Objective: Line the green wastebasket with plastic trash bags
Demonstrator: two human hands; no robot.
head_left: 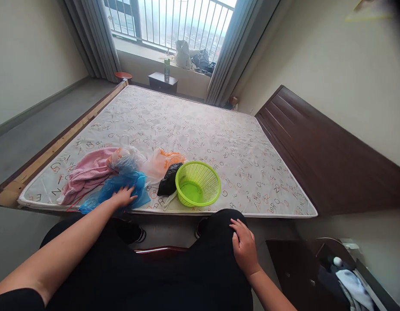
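Observation:
My left hand (124, 197) lies on a crumpled blue plastic bag (140, 183) near the front edge of the mattress (248, 172), its fingers stretched out. Left of the bag is a bunched pink cloth (86, 170). Clear plastic bags, one a white bag with orange print (169, 159), lie just behind. A knotted black plastic bag (170, 179) touches the side of a green plastic basket (200, 183), which stands upright with nothing visible inside. My right hand (243, 242) rests on my knee, holding nothing, fingers extended.
A dark wooden headboard (303, 147) rises at the right. At lower right is a dark cabinet (284, 268) with cloths on it. Beyond the mattress, a small nightstand (161, 84) carries a green bottle (167, 69). A white bag (183, 55) sits on the windowsill.

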